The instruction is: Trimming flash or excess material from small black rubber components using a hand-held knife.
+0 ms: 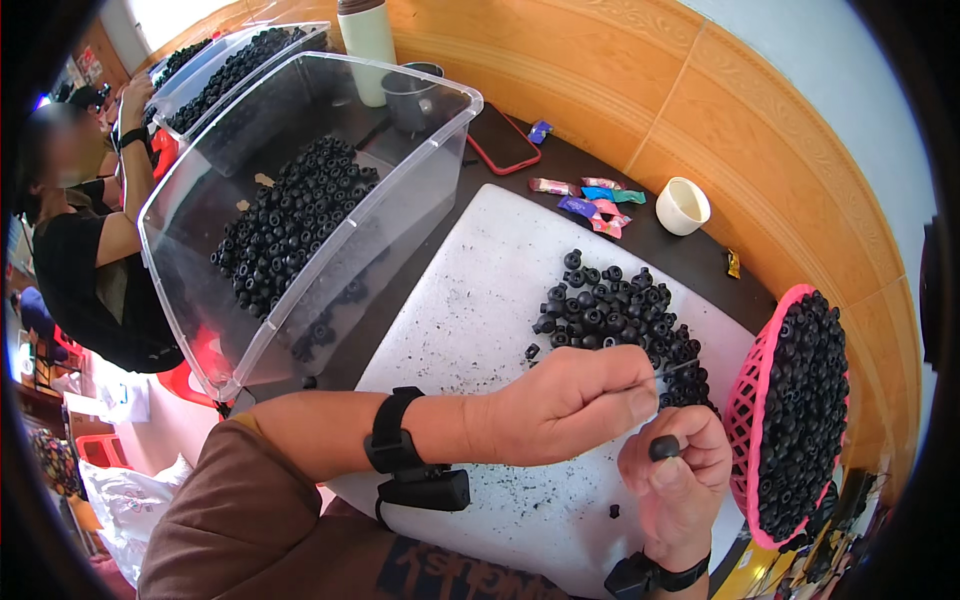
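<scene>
My left hand (570, 405) reaches in from the left, its fingers closed around a thin metal tool (677, 369) whose tip pokes out past the fist. Most of that tool is hidden in the fingers. Just below and to the right, my right hand (685, 465) pinches a small round black rubber part (664, 447) between thumb and fingers. Beyond both hands, a heap of similar black parts (610, 310) lies on a white foam board (450, 300), which is sprinkled with black crumbs.
A pink basket (745, 430) full of black parts leans at the right. At the left stands a clear plastic bin (400, 190) holding more. A phone (503, 140), wrapped candies (600, 205), a cup (683, 206) and a bottle (367, 55) line the wall. Another person (100, 250) sits far left.
</scene>
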`<move>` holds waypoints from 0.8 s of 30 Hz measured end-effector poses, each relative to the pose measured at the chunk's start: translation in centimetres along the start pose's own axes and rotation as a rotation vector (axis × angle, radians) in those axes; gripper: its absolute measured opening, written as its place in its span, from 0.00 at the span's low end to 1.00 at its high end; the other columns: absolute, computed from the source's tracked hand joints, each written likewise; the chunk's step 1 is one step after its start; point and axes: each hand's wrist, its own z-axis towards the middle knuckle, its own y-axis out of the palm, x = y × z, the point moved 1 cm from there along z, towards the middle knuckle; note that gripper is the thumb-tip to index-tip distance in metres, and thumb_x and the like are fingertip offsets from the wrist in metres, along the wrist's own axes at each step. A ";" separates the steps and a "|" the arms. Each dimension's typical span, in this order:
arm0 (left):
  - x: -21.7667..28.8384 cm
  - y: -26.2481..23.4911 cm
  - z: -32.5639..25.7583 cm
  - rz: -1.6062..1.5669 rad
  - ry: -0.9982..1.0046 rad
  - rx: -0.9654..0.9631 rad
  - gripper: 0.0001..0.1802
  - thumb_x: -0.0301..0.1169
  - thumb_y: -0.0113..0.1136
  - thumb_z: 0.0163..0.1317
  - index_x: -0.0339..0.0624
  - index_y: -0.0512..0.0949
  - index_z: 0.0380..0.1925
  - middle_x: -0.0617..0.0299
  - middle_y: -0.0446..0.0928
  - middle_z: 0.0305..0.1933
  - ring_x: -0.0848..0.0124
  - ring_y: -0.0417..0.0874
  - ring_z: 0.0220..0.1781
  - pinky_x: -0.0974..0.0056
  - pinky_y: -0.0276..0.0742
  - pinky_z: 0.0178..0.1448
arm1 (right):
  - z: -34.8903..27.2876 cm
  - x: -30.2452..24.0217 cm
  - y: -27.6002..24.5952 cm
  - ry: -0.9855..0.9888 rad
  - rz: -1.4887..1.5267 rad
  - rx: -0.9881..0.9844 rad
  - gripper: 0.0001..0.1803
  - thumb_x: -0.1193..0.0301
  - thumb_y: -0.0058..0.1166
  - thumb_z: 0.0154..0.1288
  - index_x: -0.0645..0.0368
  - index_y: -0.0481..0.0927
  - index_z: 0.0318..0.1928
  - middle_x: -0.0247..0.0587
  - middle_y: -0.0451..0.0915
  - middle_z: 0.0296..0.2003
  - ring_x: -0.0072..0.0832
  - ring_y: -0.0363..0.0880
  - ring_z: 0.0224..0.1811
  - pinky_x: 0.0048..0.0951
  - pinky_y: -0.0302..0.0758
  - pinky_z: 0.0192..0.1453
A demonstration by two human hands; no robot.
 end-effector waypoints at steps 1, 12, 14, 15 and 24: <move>0.0 0.2 -0.1 -0.085 0.014 -0.033 0.07 0.30 0.47 0.62 0.37 0.69 0.29 0.62 0.67 0.23 0.76 0.67 0.24 0.70 0.65 0.29 | 0.0 0.0 0.0 0.008 -0.003 -0.005 0.12 0.76 0.58 0.53 0.63 0.68 0.34 0.37 0.72 0.25 0.19 0.68 0.23 0.17 0.65 0.26; 0.5 0.3 -0.2 -0.141 -0.014 -0.158 0.06 0.29 0.49 0.62 0.39 0.69 0.29 0.67 0.67 0.21 0.79 0.65 0.21 0.72 0.62 0.25 | -0.2 0.2 -0.1 0.023 -0.063 0.020 0.13 0.79 0.59 0.52 0.62 0.69 0.37 0.33 0.72 0.28 0.15 0.68 0.26 0.15 0.66 0.29; 0.4 0.4 -0.2 -0.159 0.035 -0.154 0.05 0.27 0.48 0.62 0.38 0.68 0.29 0.66 0.67 0.20 0.77 0.65 0.20 0.71 0.62 0.25 | -0.2 0.1 0.1 0.022 -0.055 0.028 0.14 0.78 0.59 0.52 0.62 0.69 0.37 0.33 0.72 0.28 0.15 0.68 0.26 0.15 0.66 0.29; 0.4 0.5 -0.2 -0.160 0.036 -0.154 0.05 0.27 0.48 0.62 0.38 0.68 0.29 0.66 0.67 0.20 0.77 0.65 0.20 0.71 0.62 0.25 | -0.2 0.0 0.1 0.022 -0.055 0.028 0.14 0.78 0.59 0.52 0.62 0.69 0.37 0.33 0.72 0.28 0.15 0.68 0.26 0.15 0.66 0.29; -0.8 0.7 -0.2 0.081 0.247 -0.011 0.06 0.25 0.56 0.53 0.38 0.69 0.29 0.62 0.69 0.21 0.68 0.70 0.18 0.67 0.66 0.23 | -0.1 0.1 0.0 0.011 0.007 0.042 0.14 0.76 0.59 0.53 0.63 0.68 0.37 0.36 0.73 0.29 0.17 0.68 0.26 0.16 0.66 0.29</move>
